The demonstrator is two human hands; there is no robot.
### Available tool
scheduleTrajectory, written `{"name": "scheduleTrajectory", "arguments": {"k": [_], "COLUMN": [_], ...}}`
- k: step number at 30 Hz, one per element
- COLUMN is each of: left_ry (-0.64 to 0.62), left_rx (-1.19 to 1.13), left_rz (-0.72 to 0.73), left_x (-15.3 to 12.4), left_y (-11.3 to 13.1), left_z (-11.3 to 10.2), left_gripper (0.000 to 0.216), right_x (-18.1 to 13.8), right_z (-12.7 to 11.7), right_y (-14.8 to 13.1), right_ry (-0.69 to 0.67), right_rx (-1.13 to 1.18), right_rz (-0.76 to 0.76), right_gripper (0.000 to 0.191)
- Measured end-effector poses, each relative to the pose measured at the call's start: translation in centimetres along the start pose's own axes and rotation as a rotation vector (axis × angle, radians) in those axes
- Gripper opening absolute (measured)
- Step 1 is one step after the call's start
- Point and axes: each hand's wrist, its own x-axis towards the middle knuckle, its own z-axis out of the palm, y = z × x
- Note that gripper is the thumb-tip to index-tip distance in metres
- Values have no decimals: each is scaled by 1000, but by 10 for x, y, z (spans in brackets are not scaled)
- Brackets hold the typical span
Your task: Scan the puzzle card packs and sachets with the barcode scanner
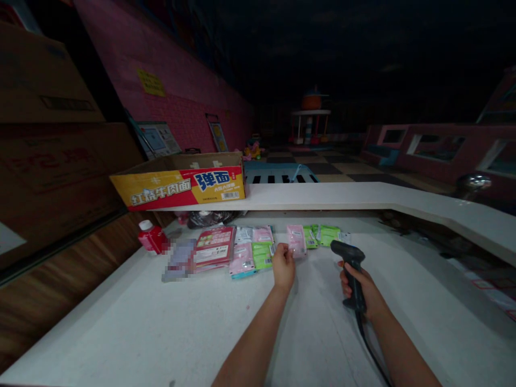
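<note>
My right hand point(368, 293) is wrapped round the grip of a black barcode scanner point(350, 252), whose cord runs down toward me. The scanner's head points left, above the white counter point(169, 328). With fingers pinched together, my left hand point(284, 266) grips the lower edge of a pink packet point(295, 237). Green packets point(329, 235) lie just right of that one. On the left hand's other side, more pink packets point(242, 259) and a green packet point(262, 255) lie in an overlapping group. Beside them is a stack of red flat packages point(213, 247).
A red bottle with a white cap point(152, 237) stands at the counter's left. Behind, a raised white ledge point(314, 196) carries an open noodle carton point(181, 183). Large cardboard boxes point(60, 172) rise at far left. A blue basket point(278, 173) is beyond the ledge.
</note>
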Motion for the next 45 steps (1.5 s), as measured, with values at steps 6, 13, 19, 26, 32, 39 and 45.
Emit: {"name": "scheduleTrajectory", "arguments": {"k": [6,13,19,26,32,39,45], "left_ry": [214,204,153,-279,-343,-264,-200], "left_rx": [80,699,985,1261,1313,1311,1272], "left_rz": [-114,-225,-124,102,14,-30,-22], "left_x": [37,81,79,58,49,55,53], "left_y": [10,17,27,30,21,19,16], "left_z": [-59,-118,-125,-106,-95,-105,-106], "left_gripper": [10,15,24,38,52,51,47], "right_x": [-1,-5,-7,-4,-4,-1,-1], "right_z": [-1,4,6,1,0,-2,-3], "right_y": [3,0,-3,-2,-2,0,0], "right_ry": [11,25,35,-4,8,-14,-17], "right_rx": [15,-16,-23,-37,-31,-25,-11], "right_rz": [2,20,29,45,46,52,56], "right_gripper": [41,47,50,48,46,43,41]}}
